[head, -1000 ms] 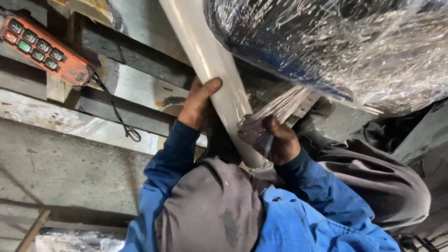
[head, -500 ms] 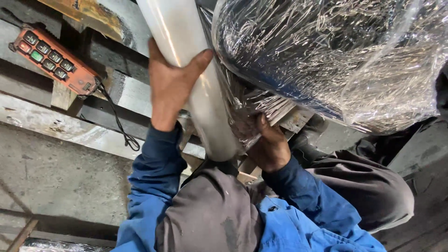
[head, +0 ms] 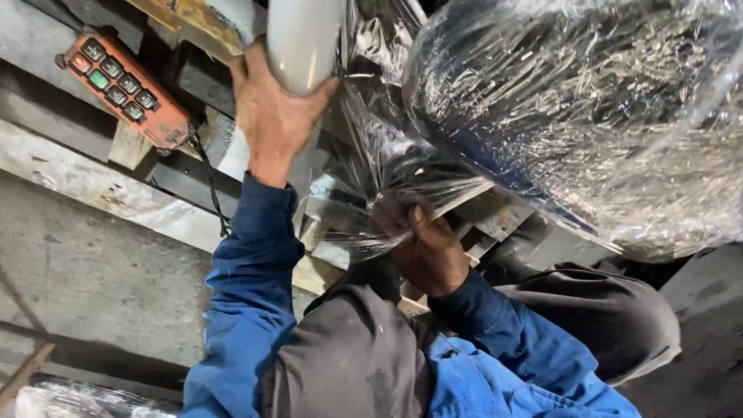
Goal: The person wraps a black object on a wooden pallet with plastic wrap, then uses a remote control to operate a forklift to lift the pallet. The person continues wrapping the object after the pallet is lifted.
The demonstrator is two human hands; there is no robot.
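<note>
Your left hand [head: 271,116] wraps the pale film roll [head: 303,42] up by the top edge. Your right hand [head: 424,244] bunches clear stretch film [head: 379,166] beside the wrapped bundle [head: 588,116], over the wooden pallet [head: 472,213]. An orange button pendant [head: 124,89] lies left.

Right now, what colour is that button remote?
Orange remote, dark buttons, one green; head view.

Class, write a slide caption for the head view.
Left hand grips a film roll; right hand gathers stretch film.
</note>
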